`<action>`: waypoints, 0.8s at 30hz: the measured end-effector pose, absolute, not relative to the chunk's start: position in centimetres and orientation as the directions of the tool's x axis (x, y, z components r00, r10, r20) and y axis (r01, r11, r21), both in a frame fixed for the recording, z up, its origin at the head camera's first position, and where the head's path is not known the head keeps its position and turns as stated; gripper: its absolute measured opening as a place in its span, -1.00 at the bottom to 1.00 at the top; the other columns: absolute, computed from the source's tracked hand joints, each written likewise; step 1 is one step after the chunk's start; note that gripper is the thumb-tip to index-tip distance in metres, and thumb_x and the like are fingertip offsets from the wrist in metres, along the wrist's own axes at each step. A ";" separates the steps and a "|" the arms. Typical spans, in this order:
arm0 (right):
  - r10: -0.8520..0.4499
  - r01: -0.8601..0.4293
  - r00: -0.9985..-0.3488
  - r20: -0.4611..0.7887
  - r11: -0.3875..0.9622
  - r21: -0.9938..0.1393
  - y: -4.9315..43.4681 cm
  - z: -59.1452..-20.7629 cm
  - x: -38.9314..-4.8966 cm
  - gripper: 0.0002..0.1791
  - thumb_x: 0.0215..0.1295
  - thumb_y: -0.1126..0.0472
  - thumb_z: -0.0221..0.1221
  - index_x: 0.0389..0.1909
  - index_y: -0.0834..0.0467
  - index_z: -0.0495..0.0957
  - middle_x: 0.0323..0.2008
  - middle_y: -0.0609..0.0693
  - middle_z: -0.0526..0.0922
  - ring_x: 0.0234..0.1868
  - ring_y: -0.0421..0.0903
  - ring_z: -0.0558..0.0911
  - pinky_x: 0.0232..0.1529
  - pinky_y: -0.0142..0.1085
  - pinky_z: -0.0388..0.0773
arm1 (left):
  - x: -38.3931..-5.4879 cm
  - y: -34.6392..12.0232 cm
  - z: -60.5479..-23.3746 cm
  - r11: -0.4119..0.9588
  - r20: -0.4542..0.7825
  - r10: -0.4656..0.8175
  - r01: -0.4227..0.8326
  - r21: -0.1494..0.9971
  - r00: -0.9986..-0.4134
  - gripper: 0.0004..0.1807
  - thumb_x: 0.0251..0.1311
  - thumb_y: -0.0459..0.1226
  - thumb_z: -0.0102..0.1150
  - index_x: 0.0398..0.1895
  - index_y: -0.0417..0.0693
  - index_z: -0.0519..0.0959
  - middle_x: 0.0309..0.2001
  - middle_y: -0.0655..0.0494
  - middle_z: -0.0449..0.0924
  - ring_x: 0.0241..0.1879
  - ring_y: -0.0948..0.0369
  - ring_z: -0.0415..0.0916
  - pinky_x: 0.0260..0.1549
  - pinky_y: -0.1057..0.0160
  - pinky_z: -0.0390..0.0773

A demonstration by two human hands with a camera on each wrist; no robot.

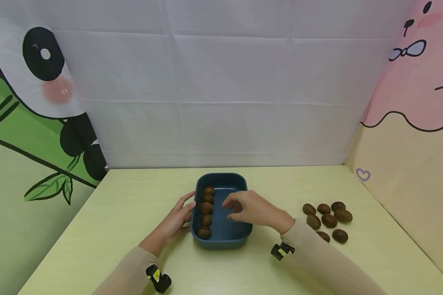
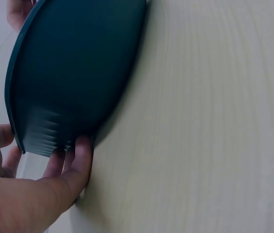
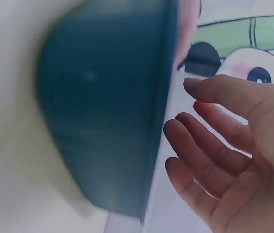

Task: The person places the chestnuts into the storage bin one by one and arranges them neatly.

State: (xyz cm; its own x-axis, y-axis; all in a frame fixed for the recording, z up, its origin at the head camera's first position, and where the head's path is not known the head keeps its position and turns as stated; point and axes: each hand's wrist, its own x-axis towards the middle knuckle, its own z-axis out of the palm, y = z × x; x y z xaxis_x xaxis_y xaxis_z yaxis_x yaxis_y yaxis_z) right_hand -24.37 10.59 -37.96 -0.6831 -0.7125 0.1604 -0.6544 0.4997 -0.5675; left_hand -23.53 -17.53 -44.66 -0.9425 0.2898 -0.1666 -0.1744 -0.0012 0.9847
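A deep blue, rounded rectangular box (image 1: 225,244) stands on the table. Along its inner left side runs a row of several small brown oval pieces (image 1: 206,208), nut- or fruit-like; their exact kind is unclear. My left hand (image 1: 177,221) rests against the box's outer left wall, its fingertips touching that wall below the rim in the left wrist view. Over the right half of the box hovers my right hand (image 1: 249,208), fingers loosely bent and apart from the thumb. Nothing shows between them in the right wrist view, where the hand (image 3: 233,160) is beyond the rim.
More brown oval pieces (image 1: 329,221) lie in a loose cluster on the table right of the box, partly behind my right sleeve (image 1: 325,254). A white sheet (image 1: 225,102) hangs at the table's back edge. Cartoon-printed panels (image 1: 409,164) flank both sides.
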 end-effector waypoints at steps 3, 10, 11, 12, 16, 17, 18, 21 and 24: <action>-0.682 -0.641 -0.710 0.174 0.525 -0.559 12.3 -37.5 -24.3 -0.71 0.31 0.22 0.34 0.03 0.07 0.63 -0.10 -0.14 0.67 -0.22 -0.23 0.66 -0.18 -0.33 0.58 | -23.5 -17.5 -44.6 -0.003 -0.166 0.290 -0.174 0.985 -0.942 -0.35 0.57 0.00 -0.13 0.60 0.23 -0.06 0.32 -0.30 0.39 0.24 -0.06 0.46 0.04 -0.06 0.51; -0.599 -0.582 -0.780 0.182 0.587 -0.563 16.8 -37.3 -24.5 -0.70 0.29 0.23 0.36 0.03 0.11 0.63 -0.17 -0.11 0.68 -0.23 -0.17 0.66 -0.25 -0.31 0.59 | -23.3 -17.5 -44.6 0.002 -0.170 0.293 -0.177 0.984 -0.941 -0.33 0.56 0.02 -0.11 0.60 0.22 -0.05 0.35 -0.30 0.35 0.25 -0.07 0.45 0.07 -0.08 0.48; -0.583 -0.569 -0.792 0.181 0.597 -0.566 17.5 -37.5 -24.6 -0.71 0.28 0.23 0.36 0.02 0.12 0.63 -0.19 -0.10 0.69 -0.24 -0.17 0.66 -0.27 -0.31 0.59 | -23.3 -17.5 -44.6 0.002 -0.171 0.288 -0.178 0.984 -0.942 -0.34 0.56 0.02 -0.10 0.59 0.22 -0.04 0.35 -0.29 0.35 0.25 -0.07 0.46 0.06 -0.08 0.49; -0.567 -0.556 -0.804 0.180 0.610 -0.565 18.2 -37.7 -24.8 -0.71 0.28 0.24 0.36 0.01 0.13 0.64 -0.21 -0.10 0.69 -0.26 -0.17 0.66 -0.29 -0.32 0.58 | -23.3 -17.4 -44.6 0.004 -0.172 0.284 -0.178 0.984 -0.943 -0.35 0.56 0.02 -0.10 0.59 0.22 -0.03 0.35 -0.29 0.35 0.24 -0.06 0.46 0.05 -0.07 0.49; -0.497 -0.494 -0.852 0.164 0.661 -0.565 21.3 -38.7 -25.4 -0.73 0.28 0.23 0.36 -0.01 0.13 0.64 -0.25 -0.12 0.68 -0.27 -0.17 0.65 -0.30 -0.30 0.58 | -23.2 -17.3 -44.5 0.005 -0.175 0.271 -0.180 0.984 -0.946 -0.36 0.55 0.01 -0.09 0.58 0.23 -0.01 0.35 -0.27 0.36 0.21 -0.05 0.49 0.01 -0.03 0.50; -0.481 -0.479 -0.862 0.158 0.674 -0.563 22.1 -39.0 -25.6 -0.73 0.28 0.22 0.36 -0.02 0.14 0.64 -0.25 -0.12 0.68 -0.27 -0.17 0.65 -0.29 -0.29 0.58 | -23.2 -17.3 -44.5 0.005 -0.175 0.272 -0.181 0.984 -0.946 -0.36 0.56 0.01 -0.10 0.58 0.23 -0.01 0.35 -0.27 0.36 0.20 -0.04 0.49 0.01 -0.02 0.50; -0.466 -0.463 -0.872 0.151 0.685 -0.563 22.8 -39.2 -25.7 -0.73 0.29 0.21 0.35 -0.02 0.15 0.64 -0.25 -0.11 0.68 -0.26 -0.15 0.65 -0.28 -0.27 0.58 | -23.2 -17.4 -44.5 0.007 -0.176 0.275 -0.181 0.983 -0.945 -0.36 0.56 0.01 -0.10 0.58 0.23 -0.01 0.34 -0.27 0.36 0.21 -0.04 0.49 0.01 -0.03 0.50; -0.406 -0.398 -0.906 0.117 0.727 -0.560 25.1 -39.9 -25.9 -0.72 0.31 0.18 0.34 -0.01 0.17 0.64 -0.24 -0.09 0.68 -0.24 -0.11 0.66 -0.21 -0.18 0.58 | -23.3 -17.4 -44.5 0.007 -0.176 0.278 -0.182 0.983 -0.944 -0.36 0.55 0.02 -0.10 0.58 0.24 -0.01 0.33 -0.28 0.37 0.22 -0.05 0.48 0.03 -0.04 0.50; -0.338 -0.330 -0.937 0.090 0.770 -0.546 27.1 -40.5 -25.9 -0.70 0.32 0.18 0.33 0.01 0.20 0.64 -0.23 -0.06 0.69 -0.22 -0.05 0.66 -0.18 -0.10 0.58 | -23.3 -17.5 -44.5 0.003 -0.172 0.281 -0.178 0.984 -0.944 -0.35 0.55 0.03 -0.10 0.58 0.24 -0.01 0.33 -0.28 0.36 0.22 -0.06 0.48 0.03 -0.04 0.50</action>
State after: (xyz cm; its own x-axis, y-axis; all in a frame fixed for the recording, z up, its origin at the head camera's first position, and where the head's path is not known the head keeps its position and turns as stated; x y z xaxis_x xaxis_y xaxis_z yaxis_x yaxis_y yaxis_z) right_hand -25.92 27.10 -40.50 -0.9370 -0.3376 0.0903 -0.3301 0.7700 -0.5460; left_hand -23.32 -17.52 -44.55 -0.9443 0.2807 -0.1717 -0.1780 0.0031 0.9840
